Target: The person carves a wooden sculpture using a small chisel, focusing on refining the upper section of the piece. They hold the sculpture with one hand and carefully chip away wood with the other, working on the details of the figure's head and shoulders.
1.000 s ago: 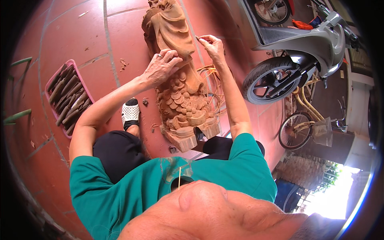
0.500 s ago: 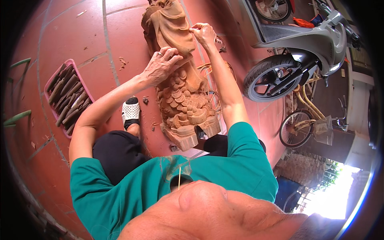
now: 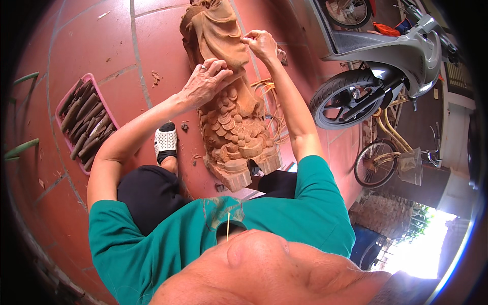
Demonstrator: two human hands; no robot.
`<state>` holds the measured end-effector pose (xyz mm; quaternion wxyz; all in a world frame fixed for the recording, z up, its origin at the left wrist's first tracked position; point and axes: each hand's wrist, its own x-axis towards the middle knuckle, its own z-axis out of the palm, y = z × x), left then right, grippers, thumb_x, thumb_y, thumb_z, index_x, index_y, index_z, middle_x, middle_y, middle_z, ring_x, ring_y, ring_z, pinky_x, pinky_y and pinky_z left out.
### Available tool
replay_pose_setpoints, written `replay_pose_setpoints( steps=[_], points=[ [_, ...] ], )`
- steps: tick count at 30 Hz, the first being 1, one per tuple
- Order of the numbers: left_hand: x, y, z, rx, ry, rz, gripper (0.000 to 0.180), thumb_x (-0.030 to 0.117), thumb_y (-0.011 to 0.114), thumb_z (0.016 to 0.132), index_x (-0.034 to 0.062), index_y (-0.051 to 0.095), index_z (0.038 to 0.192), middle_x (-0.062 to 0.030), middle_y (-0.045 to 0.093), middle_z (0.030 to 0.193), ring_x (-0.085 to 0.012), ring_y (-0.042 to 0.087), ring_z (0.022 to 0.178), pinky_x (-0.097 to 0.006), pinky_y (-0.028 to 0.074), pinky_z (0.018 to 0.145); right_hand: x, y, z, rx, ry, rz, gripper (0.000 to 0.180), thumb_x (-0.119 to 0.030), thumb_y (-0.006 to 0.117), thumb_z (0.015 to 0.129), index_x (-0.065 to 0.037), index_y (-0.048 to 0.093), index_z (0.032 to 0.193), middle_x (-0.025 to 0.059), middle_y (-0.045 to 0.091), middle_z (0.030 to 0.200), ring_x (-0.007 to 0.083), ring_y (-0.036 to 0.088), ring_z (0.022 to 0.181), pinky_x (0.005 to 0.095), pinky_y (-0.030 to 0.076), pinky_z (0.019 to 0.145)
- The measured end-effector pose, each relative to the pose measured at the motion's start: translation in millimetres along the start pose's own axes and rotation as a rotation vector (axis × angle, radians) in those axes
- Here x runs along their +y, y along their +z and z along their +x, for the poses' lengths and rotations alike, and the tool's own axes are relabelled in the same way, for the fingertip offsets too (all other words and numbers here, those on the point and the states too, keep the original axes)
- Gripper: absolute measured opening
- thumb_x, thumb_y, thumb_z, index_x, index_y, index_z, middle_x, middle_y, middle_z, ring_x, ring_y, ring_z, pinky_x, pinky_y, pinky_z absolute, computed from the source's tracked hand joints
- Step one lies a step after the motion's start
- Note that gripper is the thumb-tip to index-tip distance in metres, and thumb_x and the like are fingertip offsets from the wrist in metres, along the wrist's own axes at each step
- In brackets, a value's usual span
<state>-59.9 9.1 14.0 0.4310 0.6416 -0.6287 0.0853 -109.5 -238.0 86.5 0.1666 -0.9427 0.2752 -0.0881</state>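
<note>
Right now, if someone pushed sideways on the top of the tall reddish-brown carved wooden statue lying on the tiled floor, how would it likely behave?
The reddish-brown carved wooden statue looks like solid wood, so probably stiff and heavy. It seems to lie propped on the red tiled floor, so a push would likely rock or slide it, not topple it. The left hand resting on it probably steadies it; fine carved edges could chip.

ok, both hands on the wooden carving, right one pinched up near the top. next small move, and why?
Probably a short stroke with the right hand along the upper edge of the wooden carving, where its fingertips pinch. What they hold is too small to tell. The left hand lies flat on the middle, bracing it, so it looks steadied for fine work.
</note>
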Motion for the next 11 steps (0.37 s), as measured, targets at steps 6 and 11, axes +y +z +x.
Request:
replay_pose_setpoints(
  steps=[6, 11],
  points=[
    [0.9, 3.4, 2.6, 0.01, 0.014, -0.008, 0.033, 0.023, 0.069, 0.091, 0.0136, 0.059, 0.121, -0.0066, 0.047, 0.124, -0.0277, 0.045, 0.122, -0.042, 0.044, 0.09, 13.1, 14.1, 23.5, 0.096, 0.006, -0.056, 0.023, -0.035, 0.076, 0.079, -0.018, 0.08, 0.094, 0.0064, 0.076, 0.087, 0.0265, 0.072, 0.082, 0.0391, 0.055, 0.073],
    [-0.9, 4.6, 0.2, 0.002, -0.01, 0.007, 0.033, 0.022, 0.07, 0.09, 0.0149, 0.059, 0.121, -0.0063, 0.047, 0.125, -0.0265, 0.044, 0.124, -0.043, 0.045, 0.091, -2.6, -5.8, 0.8, -0.028, 0.017, 0.018, 0.028, -0.039, 0.08, 0.077, -0.017, 0.08, 0.094, 0.0059, 0.076, 0.09, 0.0208, 0.073, 0.085, 0.0379, 0.055, 0.074]
  ],
)
